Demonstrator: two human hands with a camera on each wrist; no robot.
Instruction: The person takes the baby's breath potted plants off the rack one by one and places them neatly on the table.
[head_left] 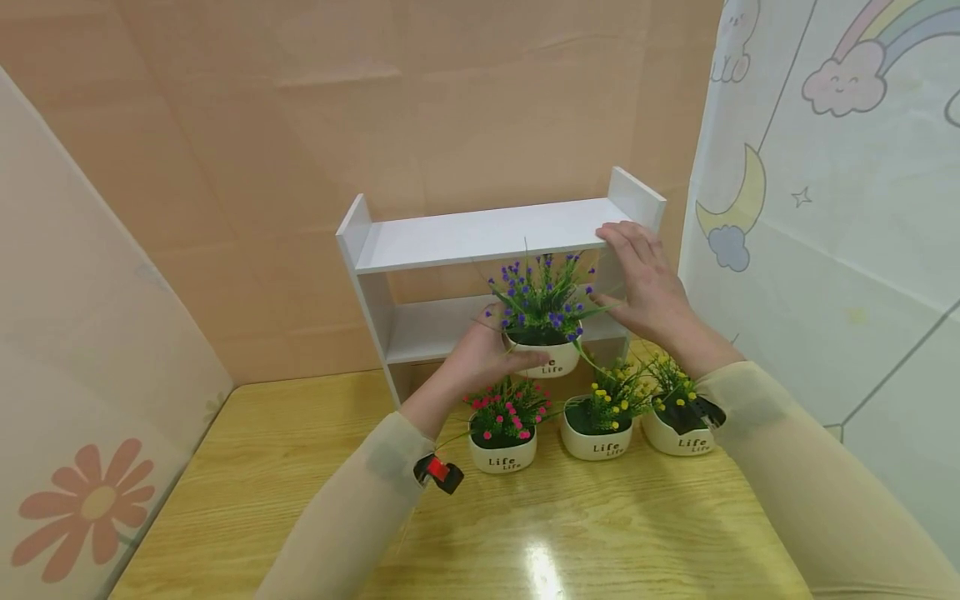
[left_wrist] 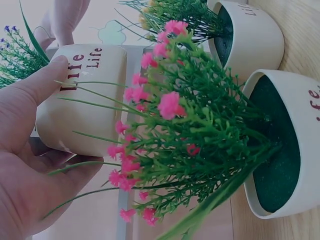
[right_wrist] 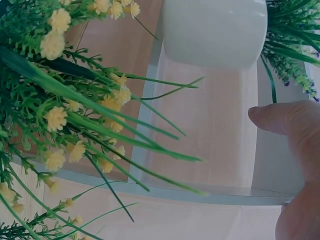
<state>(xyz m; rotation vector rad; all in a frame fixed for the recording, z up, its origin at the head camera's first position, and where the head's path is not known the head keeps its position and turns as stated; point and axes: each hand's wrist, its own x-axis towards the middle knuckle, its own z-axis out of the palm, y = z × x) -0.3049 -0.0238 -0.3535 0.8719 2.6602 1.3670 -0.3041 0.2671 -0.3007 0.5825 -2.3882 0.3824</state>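
A white pot of purple flowers [head_left: 566,360] is held up in front of the shelf's lower board. My left hand [head_left: 480,354] grips it from the left, thumb across the lettered front. In the left wrist view the pot's lettering [left_wrist: 92,60] shows beside the thumb. My right hand [head_left: 645,279] is at the right end of the white shelf [head_left: 487,233], fingertips on or close to the top board's front edge. Its thumb [right_wrist: 275,117] stretches out below that board, apart from the pot in the right wrist view.
A pot of pink flowers [head_left: 501,458] and two pots of yellow flowers, one in the middle [head_left: 596,446] and one at right [head_left: 678,437], stand on the wooden table [head_left: 300,467] before the shelf. A patterned wall covering [head_left: 847,250] rises at right.
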